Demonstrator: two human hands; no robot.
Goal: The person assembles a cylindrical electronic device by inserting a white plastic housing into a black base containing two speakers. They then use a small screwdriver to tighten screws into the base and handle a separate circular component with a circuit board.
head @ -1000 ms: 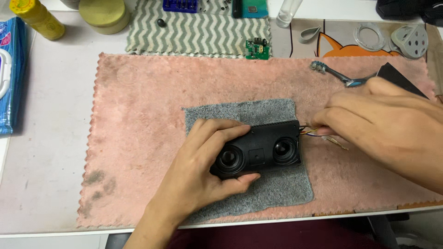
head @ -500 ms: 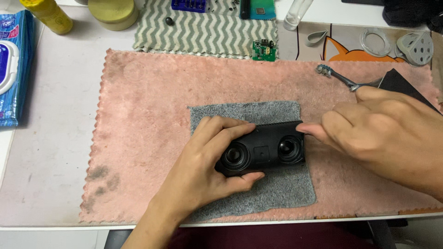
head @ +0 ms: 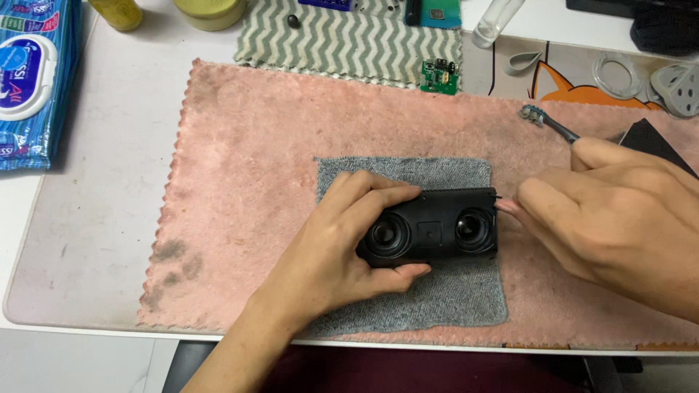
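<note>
Head view: left hand (head: 331,247) grips a smooth black twin-cone speaker (head: 433,229) on nubby grey cloth (head: 437,298); right hand (head: 611,211) pinches its right end, above fuzzy pink towel (head: 240,160) covering the bench (head: 95,182).

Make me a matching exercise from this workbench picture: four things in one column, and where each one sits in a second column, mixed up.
Things:
1. black speaker
2. grey cloth
3. small green circuit board
4. blue wipes pack

Places:
A. at the far left edge of the table
B. spread on the pink towel, under the speaker
C. on the edge of the zigzag cloth, beyond the pink towel
D. between the left hand and the right hand

Pairs: 1-D, 2-B, 3-C, 4-A
</note>
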